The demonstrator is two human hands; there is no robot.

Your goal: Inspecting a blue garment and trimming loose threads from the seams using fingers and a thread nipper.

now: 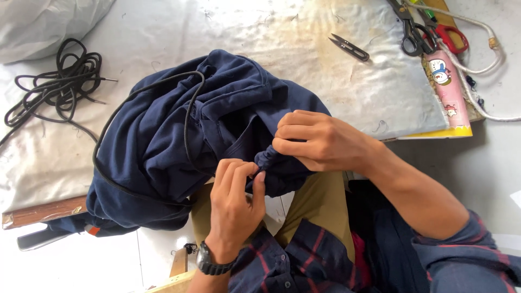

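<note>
Navy garment (163,152) bunched on lap and bench (325,65) edge, front centre. Left hand (233,203), wristwatch (209,264) on wrist, fingers pinched narrow on gathered fabric hem. Right hand (320,142) fingers curled tight on same bunched hem, just beside left, touching fabric. Black cord (187,116) loops over garment. Loose black cord pile (57,87) far left on bench. Thread snips (350,48), black scissors (411,30), red-handled scissors (448,32) top right, well apart.

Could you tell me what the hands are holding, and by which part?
Both the left hand and right hand pinch the navy garment at its bunched, gathered edge.
</note>
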